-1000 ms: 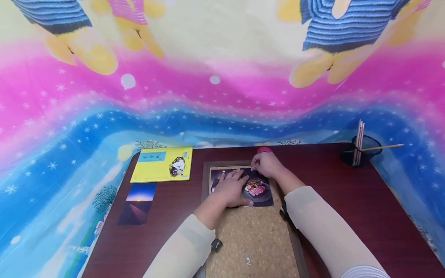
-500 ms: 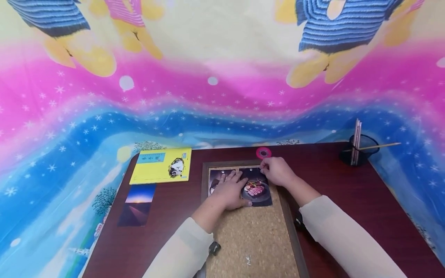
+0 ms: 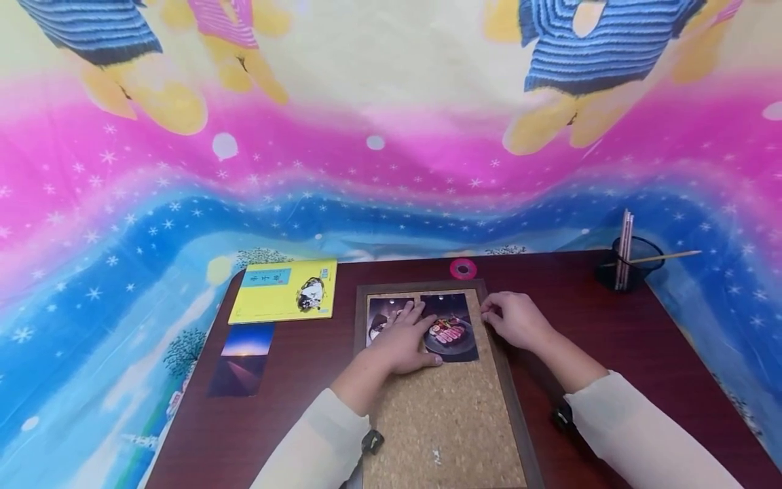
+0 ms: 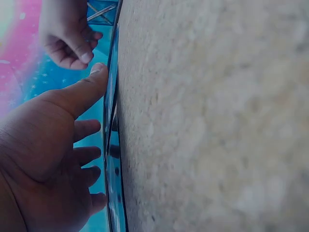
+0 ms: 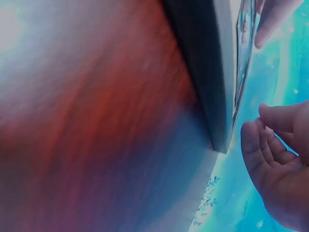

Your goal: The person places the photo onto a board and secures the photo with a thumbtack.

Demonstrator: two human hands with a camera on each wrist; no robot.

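Note:
A framed cork board lies on the table with two dark photos side by side at its far end. My left hand rests over the left photo, fingers spread, its thumb on the lower edge of the right photo. That right photo shows a plate of food and bears a small pale pin head at its top. Beside the board's right frame edge is my right hand, fingers loosely curled. The right wrist view shows its fingertips near the thumb, nothing visible between them.
Behind the board lies a pink round disc with a grey centre. A yellow book and a sunset photo lie at left. A black mesh pen cup with pencils stands at right. A small white cluster sits on the cork.
My right hand has moved from the top of the right photo rightward past the frame edge, uncovering the pin head and the pink disc. My left hand stays in place.

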